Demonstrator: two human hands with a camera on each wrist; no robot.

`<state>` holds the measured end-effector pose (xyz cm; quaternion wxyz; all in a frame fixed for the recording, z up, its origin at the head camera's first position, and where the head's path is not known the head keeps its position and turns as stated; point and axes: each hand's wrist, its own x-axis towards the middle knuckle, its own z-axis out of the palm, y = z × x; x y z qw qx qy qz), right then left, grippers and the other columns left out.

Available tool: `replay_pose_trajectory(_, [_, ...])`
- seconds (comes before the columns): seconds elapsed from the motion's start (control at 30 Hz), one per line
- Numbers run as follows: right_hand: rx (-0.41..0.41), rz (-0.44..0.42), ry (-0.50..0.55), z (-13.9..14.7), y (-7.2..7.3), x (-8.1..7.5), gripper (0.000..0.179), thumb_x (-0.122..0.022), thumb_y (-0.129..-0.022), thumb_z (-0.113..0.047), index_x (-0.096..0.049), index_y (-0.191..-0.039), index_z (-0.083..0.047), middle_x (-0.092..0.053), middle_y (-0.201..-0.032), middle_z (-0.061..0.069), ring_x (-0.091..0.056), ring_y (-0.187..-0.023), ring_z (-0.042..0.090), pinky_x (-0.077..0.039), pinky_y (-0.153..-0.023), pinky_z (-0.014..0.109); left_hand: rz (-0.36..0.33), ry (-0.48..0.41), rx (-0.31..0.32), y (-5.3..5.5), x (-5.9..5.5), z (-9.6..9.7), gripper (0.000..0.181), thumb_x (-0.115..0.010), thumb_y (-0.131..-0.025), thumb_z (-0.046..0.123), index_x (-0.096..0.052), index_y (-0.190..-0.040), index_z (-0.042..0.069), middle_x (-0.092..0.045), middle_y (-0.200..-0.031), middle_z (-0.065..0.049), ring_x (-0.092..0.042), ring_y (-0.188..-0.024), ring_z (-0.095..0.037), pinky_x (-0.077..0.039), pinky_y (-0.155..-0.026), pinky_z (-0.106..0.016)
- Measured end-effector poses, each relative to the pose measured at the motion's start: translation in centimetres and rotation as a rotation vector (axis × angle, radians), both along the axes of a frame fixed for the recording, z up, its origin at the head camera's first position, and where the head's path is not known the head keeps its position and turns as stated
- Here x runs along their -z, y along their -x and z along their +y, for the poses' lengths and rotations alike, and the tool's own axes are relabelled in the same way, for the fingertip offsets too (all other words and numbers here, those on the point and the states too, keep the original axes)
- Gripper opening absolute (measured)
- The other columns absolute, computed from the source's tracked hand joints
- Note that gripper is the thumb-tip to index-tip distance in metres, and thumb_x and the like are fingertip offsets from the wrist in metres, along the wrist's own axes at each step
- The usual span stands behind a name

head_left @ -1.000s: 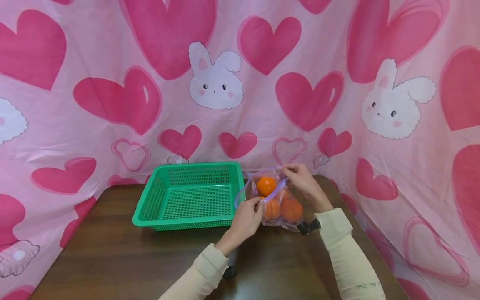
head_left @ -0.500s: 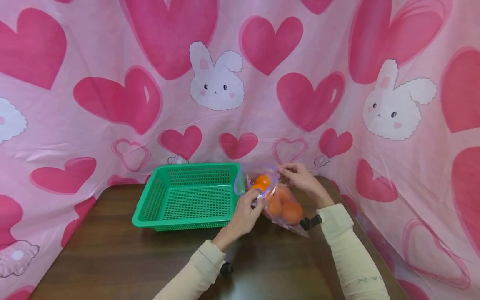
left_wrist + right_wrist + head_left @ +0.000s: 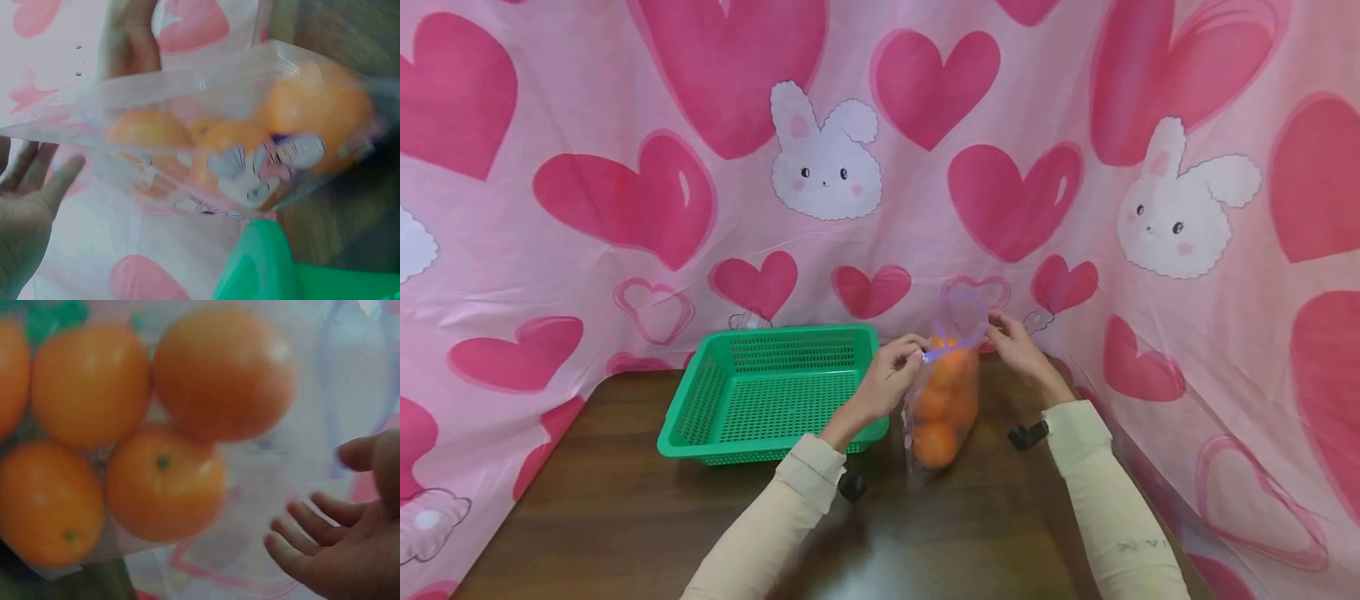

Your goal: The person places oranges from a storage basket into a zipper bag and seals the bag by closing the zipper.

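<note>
A clear plastic bag [image 3: 913, 457] with a purple zip rim [image 3: 951, 350] hangs upright to the right of the green basket [image 3: 722, 451], its mouth gaping. Several oranges [image 3: 935, 444] fill it, their skins seen through the plastic in the right wrist view too. My left hand [image 3: 891, 375] pinches the bag's near corner by the zip end. On the far side, my right hand [image 3: 1017, 346] is at the rim; in the right wrist view its fingers [image 3: 312, 544] are spread apart, with the thumb close to the purple strip. Cartoon printing shows on the bag in the left wrist view.
The perforated basket stands on the dark wooden table [image 3: 647, 521], left of the bag. A pink cloth [image 3: 917, 225] with hearts and rabbits rises behind and at both sides. A black wrist mount [image 3: 852, 487] sits under each cuff.
The bag has gone from slumping on the table to hanging upright, its oranges settling low. My left hand has risen; my right hand's fingers have loosened at the rim.
</note>
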<state>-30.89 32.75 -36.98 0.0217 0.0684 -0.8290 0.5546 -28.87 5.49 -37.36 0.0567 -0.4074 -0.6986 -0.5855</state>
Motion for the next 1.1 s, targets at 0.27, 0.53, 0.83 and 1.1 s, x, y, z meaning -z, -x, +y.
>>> replay_pose_trajectory(0.27, [-0.083,0.062,0.315,0.4,0.2,1.9,0.038,-0.041,-0.111,-0.022,-0.053,-0.136,0.004,-0.062,-0.126,0.02,-0.061,-0.107,0.015,-0.054,-0.091,0.026,0.049,0.008,0.093,-0.2,-0.4,-1.3,0.032,-0.051,-0.104,0.009,-0.06,-0.074,0.002,-0.07,-0.1,-0.013,-0.065,-0.097,-0.031,-0.049,-0.073,-0.026])
replay_pose_trajectory(0.53, [0.031,0.174,0.486,0.8,-0.5,2.6,0.023,-0.05,-0.107,-0.008,-0.069,-0.097,-0.018,-0.068,-0.084,-0.009,-0.06,-0.077,0.001,-0.052,-0.07,0.013,0.23,0.078,0.007,0.9,-1.5,-3.1,0.026,-0.059,-0.103,0.01,-0.065,-0.077,0.009,-0.061,-0.081,-0.002,-0.053,-0.07,-0.01,-0.051,-0.067,-0.026])
replay_pose_trajectory(0.83, [0.245,0.242,0.609,2.0,-1.1,2.7,0.024,-0.053,-0.105,-0.006,-0.069,-0.093,-0.018,-0.067,-0.085,-0.008,-0.067,-0.08,0.004,-0.056,-0.074,0.017,0.241,0.136,-0.25,2.7,-1.2,-4.1,0.026,-0.062,-0.102,0.014,-0.074,-0.084,0.0,-0.067,-0.073,-0.008,-0.06,-0.067,-0.016,-0.055,-0.069,-0.032])
replay_pose_trajectory(1.1, [0.392,0.283,0.571,2.1,-1.4,3.8,0.024,-0.057,-0.102,-0.002,-0.071,-0.088,-0.016,-0.068,-0.075,-0.007,-0.064,-0.071,0.003,-0.056,-0.071,0.016,0.166,0.116,-0.364,4.0,0.2,-5.2,0.024,-0.062,-0.102,0.014,-0.073,-0.086,0.0,-0.068,-0.078,-0.013,-0.063,-0.076,-0.022,-0.06,-0.082,-0.041])
